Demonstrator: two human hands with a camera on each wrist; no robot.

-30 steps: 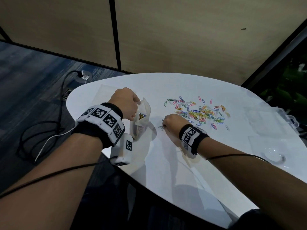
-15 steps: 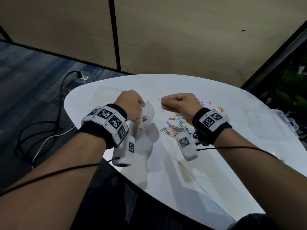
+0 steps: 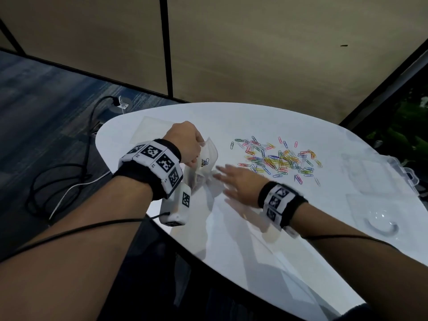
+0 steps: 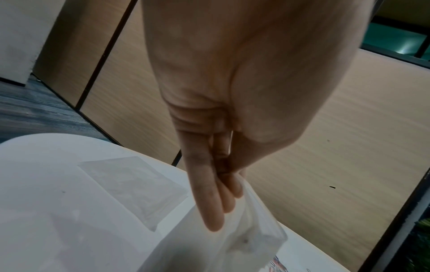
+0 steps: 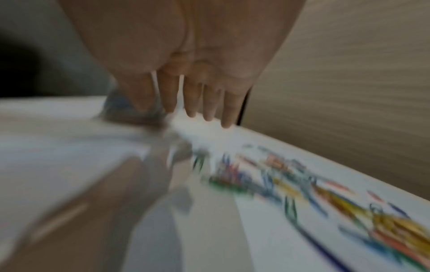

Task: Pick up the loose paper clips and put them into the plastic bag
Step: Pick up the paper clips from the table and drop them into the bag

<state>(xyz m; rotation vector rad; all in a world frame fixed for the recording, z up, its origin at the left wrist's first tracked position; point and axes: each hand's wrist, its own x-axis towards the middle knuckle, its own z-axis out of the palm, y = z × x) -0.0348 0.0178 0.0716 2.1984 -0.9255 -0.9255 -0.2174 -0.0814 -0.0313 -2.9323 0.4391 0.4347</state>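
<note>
My left hand (image 3: 185, 144) pinches the top edge of a clear plastic bag (image 3: 206, 163), holding it upright on the white table (image 3: 231, 228); a few clips show through its side. In the left wrist view the fingers (image 4: 209, 198) pinch the bag (image 4: 232, 243) at its rim. My right hand (image 3: 234, 179) is blurred, palm down, fingers spread straight, just right of the bag and empty. In the right wrist view its fingers (image 5: 209, 103) point toward the bag's mouth. Several coloured paper clips (image 3: 275, 158) lie scattered right of the bag, also as a blurred paper clip pile (image 5: 325, 198).
A flat empty clear bag (image 3: 152, 128) lies at the table's far left, behind my left hand. Clear plastic boxes (image 3: 379, 172) and a clear lid (image 3: 379, 225) sit at the right edge. Cables (image 3: 69, 177) run over the floor to the left.
My right hand picked clips off the table, carried them up to the bag's mouth, and now hangs spread and empty beside the bag. The left hand kept its hold on the bag.
</note>
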